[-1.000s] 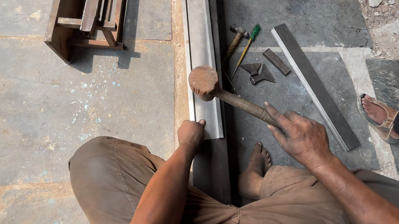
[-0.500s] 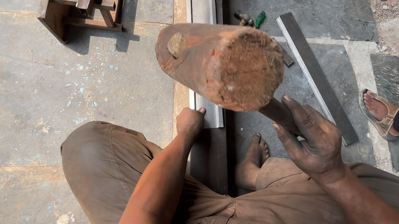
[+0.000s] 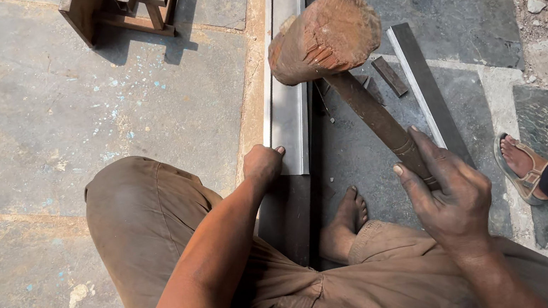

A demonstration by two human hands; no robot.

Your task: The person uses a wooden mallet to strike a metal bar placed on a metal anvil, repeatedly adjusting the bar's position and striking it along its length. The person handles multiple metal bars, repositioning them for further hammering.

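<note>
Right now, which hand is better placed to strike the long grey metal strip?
Right. The right hand grips the raised round-headed wooden mallet above the long grey metal strip; the left hand pins the strip's near end.

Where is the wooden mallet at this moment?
In the head view, the wooden mallet is raised at upper centre, above the metal strip, its handle gripped by the right hand.
</note>
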